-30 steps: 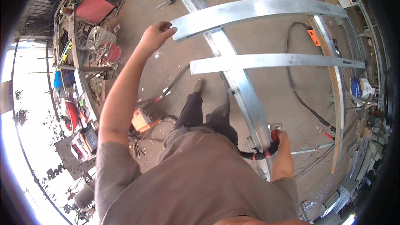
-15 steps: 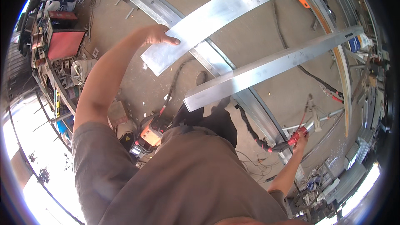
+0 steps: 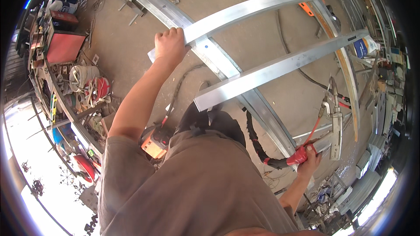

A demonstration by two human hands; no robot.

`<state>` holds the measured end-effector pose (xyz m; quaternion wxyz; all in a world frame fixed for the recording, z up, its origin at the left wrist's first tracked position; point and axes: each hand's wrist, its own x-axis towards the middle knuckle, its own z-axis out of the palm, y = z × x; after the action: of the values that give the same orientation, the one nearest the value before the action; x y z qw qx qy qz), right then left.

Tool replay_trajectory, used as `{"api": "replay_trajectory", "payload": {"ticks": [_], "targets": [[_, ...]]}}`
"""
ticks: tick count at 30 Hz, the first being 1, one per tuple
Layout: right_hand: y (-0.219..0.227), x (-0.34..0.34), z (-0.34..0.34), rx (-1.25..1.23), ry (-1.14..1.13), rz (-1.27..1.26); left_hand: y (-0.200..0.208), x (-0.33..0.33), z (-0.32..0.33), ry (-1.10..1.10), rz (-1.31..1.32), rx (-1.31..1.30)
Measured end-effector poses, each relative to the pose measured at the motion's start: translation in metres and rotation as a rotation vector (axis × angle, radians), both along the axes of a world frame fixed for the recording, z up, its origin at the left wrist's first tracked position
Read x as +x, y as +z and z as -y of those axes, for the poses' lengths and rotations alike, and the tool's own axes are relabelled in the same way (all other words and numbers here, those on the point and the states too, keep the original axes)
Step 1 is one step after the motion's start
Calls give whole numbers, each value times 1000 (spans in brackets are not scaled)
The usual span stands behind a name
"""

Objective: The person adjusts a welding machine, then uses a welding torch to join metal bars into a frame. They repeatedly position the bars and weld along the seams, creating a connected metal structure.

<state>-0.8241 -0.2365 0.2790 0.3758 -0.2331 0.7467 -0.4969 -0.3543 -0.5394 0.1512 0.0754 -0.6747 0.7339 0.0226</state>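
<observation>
My left hand [image 3: 169, 46] is closed around the left end of a long silver metal tube [image 3: 245, 12], the farther of two lying crosswise. Its knuckles face up and hide part of the end. The nearer metal tube [image 3: 262, 74] lies apart from it, and neither hand touches that one. Both tubes rest across a metal rail [image 3: 218, 59] and a rust-streaked beam [image 3: 345, 57]. At the right, my right hand [image 3: 309, 162] grips the red handle of a welding gun [image 3: 336, 135]. The gun's silver head points away from me, and a black sleeved cable [image 3: 257, 142] trails from its handle.
An orange machine [image 3: 155, 143] stands on the floor left of my legs. A red box [image 3: 65, 47], a bucket [image 3: 83, 75] and clutter line the left side. An orange tool [image 3: 307, 8] lies beyond the far tube. Scrap metal and a blue-white bag [image 3: 365, 46] are at the right.
The farther tube has turned, its broad face giving way to a narrower one. My left hand has rolled over its end, knuckles up. The welding gun has swung into clearer view.
</observation>
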Motion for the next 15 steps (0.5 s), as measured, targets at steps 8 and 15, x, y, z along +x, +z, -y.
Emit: {"api": "replay_trajectory", "payload": {"ticks": [8,15], "targets": [[7,50,23,-219,285,13,55,32,-60,82,-164,-372],[63,116,58,-97,752,88,117,-46,-225,247,-1469,570]]}}
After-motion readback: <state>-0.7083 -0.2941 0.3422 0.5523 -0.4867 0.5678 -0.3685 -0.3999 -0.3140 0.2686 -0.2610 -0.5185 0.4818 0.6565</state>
